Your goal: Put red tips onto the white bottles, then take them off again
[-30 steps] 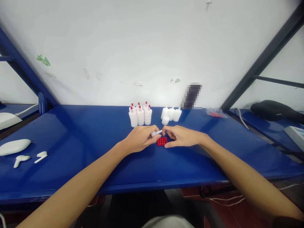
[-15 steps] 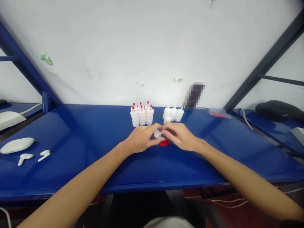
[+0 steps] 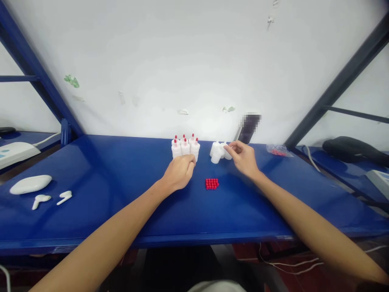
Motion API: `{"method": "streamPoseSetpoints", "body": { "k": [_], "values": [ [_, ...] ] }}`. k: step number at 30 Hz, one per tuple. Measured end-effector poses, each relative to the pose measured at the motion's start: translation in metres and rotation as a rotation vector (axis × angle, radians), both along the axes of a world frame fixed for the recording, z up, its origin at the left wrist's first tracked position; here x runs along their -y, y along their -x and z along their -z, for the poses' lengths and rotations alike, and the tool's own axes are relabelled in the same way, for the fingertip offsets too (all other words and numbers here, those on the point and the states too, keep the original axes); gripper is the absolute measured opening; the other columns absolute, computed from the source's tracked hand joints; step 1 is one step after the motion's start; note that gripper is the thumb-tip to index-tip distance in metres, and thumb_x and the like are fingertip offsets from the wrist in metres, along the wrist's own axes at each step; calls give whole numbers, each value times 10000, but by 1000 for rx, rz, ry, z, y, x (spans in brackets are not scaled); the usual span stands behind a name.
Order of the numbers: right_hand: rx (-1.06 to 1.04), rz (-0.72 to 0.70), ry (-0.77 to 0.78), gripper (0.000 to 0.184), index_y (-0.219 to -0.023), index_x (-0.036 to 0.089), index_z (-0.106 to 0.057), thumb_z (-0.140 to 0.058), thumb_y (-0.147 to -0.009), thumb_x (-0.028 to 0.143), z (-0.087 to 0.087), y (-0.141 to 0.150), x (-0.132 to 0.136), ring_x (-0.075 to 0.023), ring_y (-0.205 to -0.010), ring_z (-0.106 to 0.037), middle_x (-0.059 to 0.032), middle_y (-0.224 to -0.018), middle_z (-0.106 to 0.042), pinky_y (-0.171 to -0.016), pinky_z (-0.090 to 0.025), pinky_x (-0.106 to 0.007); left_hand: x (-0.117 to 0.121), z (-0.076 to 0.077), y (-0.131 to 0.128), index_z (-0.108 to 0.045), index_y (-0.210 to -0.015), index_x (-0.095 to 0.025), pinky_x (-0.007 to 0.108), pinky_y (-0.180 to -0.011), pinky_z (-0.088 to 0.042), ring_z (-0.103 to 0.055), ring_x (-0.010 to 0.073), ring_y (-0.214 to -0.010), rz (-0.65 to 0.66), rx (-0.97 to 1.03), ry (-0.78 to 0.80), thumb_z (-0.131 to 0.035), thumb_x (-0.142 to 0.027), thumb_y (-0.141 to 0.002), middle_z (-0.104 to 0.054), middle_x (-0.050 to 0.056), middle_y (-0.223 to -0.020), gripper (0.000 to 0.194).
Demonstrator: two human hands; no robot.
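My left hand point(image 3: 180, 172) is closed, its knuckles turned up, at the front of a cluster of white spout-topped pieces with red tips point(image 3: 185, 149). Whatever its fingers hold is hidden behind them. On the other side, my right hand point(image 3: 244, 159) pinches at the spout of a white spout-topped piece point(image 3: 227, 153), one in a small group without red tips. Another white piece point(image 3: 216, 156) of that group stands at the front. Between and below the hands, small red tip caps point(image 3: 211, 183) stand packed in a tight block on the blue table point(image 3: 127, 182).
A phone point(image 3: 248, 129), partly pixelated, leans against the wall behind the white pieces. A clear bag with red bits point(image 3: 278, 151) lies at the back right. White earbuds point(image 3: 41, 199) and their case point(image 3: 30, 184) lie at the left. Blue metal posts flank the table.
The hands have parted from above the red caps, where they held a white spout-topped piece together. My left hand moved toward the red-tipped cluster, my right hand to the untipped pieces.
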State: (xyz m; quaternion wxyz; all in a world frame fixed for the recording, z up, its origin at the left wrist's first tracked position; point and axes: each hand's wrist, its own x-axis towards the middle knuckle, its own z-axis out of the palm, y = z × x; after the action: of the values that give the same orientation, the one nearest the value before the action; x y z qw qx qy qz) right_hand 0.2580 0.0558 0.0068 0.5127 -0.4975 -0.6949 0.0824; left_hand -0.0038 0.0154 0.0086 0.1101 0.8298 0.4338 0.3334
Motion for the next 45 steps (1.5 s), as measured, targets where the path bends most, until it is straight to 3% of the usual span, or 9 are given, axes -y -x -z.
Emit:
{"method": "streamPoseSetpoints", "body": {
  "k": [4, 9, 12, 18, 23, 28, 33, 38, 45],
  "values": [
    [-53, 31, -38, 314, -846, 168, -678, -647, -833, 480, 1, -1, -8, -131, -554, -469, 15, -618, -545, -558, -382, -265, -2, 5, 1, -497, -1260, -191, 333, -791, -472, -578, 190, -878, 164, 12, -45, -334, -112, -896, -611, 65, -996, 407],
    [42, 10, 5, 331, -893, 162, -704, -604, -861, 476, 5, 3, -11, -131, -544, -471, 14, -606, -546, -561, -384, -267, -1, 12, -3, -310, -1454, -227, 347, -868, -499, -587, 187, -959, 320, -54, -7, -340, -135, -959, -598, 78, -1104, 504],
    [109, -24, 14, 327, -957, 164, -718, -585, -881, 453, 6, 6, -10, -125, -538, -470, 20, -606, -538, -566, -382, -264, -1, 15, -8, -397, -1367, -214, 327, -792, -518, -613, 186, -916, 314, -76, 30, -459, -192, -953, -617, 68, -1096, 419],
    [79, -7, -44, 297, -941, 171, -714, -666, -822, 439, -1, 13, 8, -116, -514, -459, 40, -565, -514, -557, -387, -259, -9, 17, -10, -635, -842, -169, 323, -849, -523, -641, 184, -939, 256, 26, -112, -629, -219, -890, -659, 57, -1054, 70],
    [187, -127, -105, 219, -882, 178, -670, -659, -810, 385, -8, 32, 42, -103, -481, -447, 51, -543, -500, -532, -381, -246, -8, 11, -7, -628, -1180, -187, 338, -971, -505, -627, 184, -1080, 249, 74, -172, -466, -247, -992, -642, 83, -1190, 255],
    [396, -249, -22, 266, -806, 182, -591, -589, -896, 433, -15, 51, 55, -104, -532, -481, 35, -602, -536, -557, -358, -246, 0, 8, -9, -500, -1342, -200, 318, -789, -554, -661, 182, -893, 198, -90, -184, -420, -269, -1009, -641, 83, -1067, 350],
    [521, -420, 73, 228, -886, 194, -539, -456, -985, 383, -25, 49, 59, -117, -608, -495, 7, -743, -595, -595, -349, -250, -1, 12, -12, -507, -1215, -154, 281, -728, -528, -667, 192, -898, 237, -67, -286, -510, -436, -967, -676, 87, -1049, 376],
    [633, -444, 58, 293, -847, 197, -483, -310, -1021, 359, -27, 43, 60, -144, -629, -481, -28, -766, -573, -613, -341, -276, -2, 8, -16, -571, -940, -138, 245, -617, -470, -605, 141, -699, 209, -220, -393, -350, -495, -1009, -635, 56, -838, 425],
    [365, -361, 127, 418, -706, 212, -391, -280, -1011, 476, -34, 23, 53, -128, -574, -372, 20, -629, -392, -593, -318, -278, -1, -1, -7, -603, -944, -165, 227, -566, -396, -568, 109, -682, 243, -429, -503, -322, -388, -1037, -625, 52, -933, 370]
  ]
}}
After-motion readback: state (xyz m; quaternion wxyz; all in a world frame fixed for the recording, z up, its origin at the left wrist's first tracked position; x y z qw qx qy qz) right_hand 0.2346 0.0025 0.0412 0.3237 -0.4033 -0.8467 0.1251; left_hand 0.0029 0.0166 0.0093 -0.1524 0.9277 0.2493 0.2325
